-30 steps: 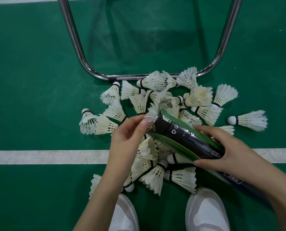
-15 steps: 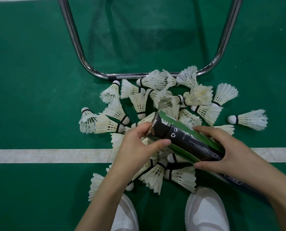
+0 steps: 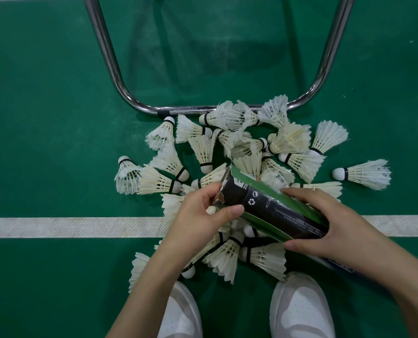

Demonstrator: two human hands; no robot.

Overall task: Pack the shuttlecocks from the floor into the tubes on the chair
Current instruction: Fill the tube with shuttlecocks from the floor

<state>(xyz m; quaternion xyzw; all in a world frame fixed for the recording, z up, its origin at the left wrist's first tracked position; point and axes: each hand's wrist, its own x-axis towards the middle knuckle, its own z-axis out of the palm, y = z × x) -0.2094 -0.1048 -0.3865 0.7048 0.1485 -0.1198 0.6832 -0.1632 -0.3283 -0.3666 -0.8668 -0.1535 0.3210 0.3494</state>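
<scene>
Curling at the tube's open mouth, the left hand pinches a shuttlecock there; the right hand wraps the tube mid-length. Loose shuttlecocks crowd the floor beneath, spreading toward the chair frame.

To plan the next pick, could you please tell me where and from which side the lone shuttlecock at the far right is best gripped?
Grip the lone shuttlecock by its white cork, approaching from above with fingers pinching across it. It lies on its side, cork pointing left, clear of the pile, so the cork is exposed. The feather skirt looks fragile, so avoid squeezing that.
</scene>
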